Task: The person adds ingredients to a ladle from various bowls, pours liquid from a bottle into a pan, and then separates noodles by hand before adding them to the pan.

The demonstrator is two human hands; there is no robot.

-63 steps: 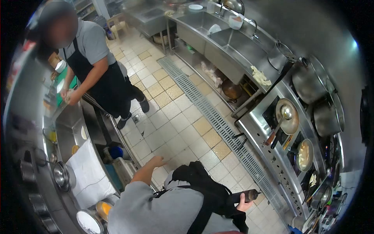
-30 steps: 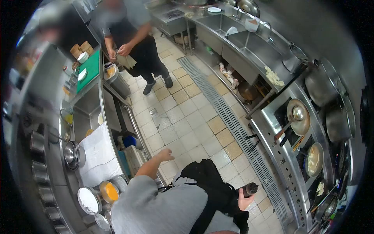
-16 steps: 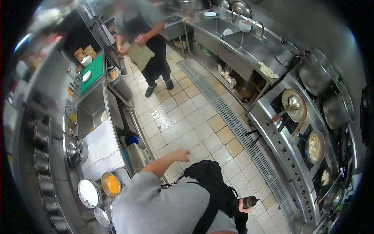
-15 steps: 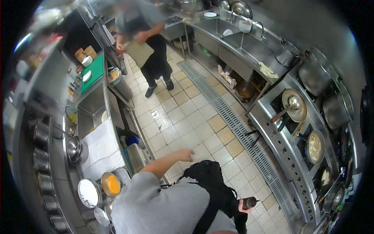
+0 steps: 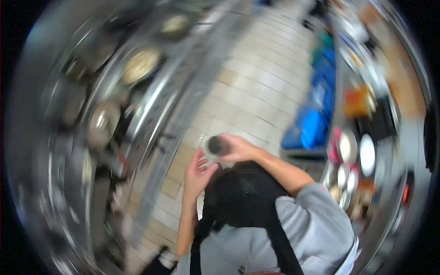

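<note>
Everything is smeared by motion. My right hand [image 5: 237,149] is wrapped round a dark bottle [image 5: 215,145], held upright in front of my black apron. Just to the left of the bottle is my left hand [image 5: 198,173], with its fingers spread and nothing in them. I cannot make out whether its fingertips touch the bottle.
On the left stands the stove [image 5: 151,98] with a pan of pale food [image 5: 141,65] and a pan with a ladle [image 5: 104,123]. A floor drain [image 5: 185,119] runs beside it. Blue bags [image 5: 316,112], bowls [image 5: 347,145] and a white plate [image 5: 367,155] are at the right.
The view has swung round, so the stove is now on the left and the other person is out of view. My left hand, stretched out before, has come beside the bottle.
</note>
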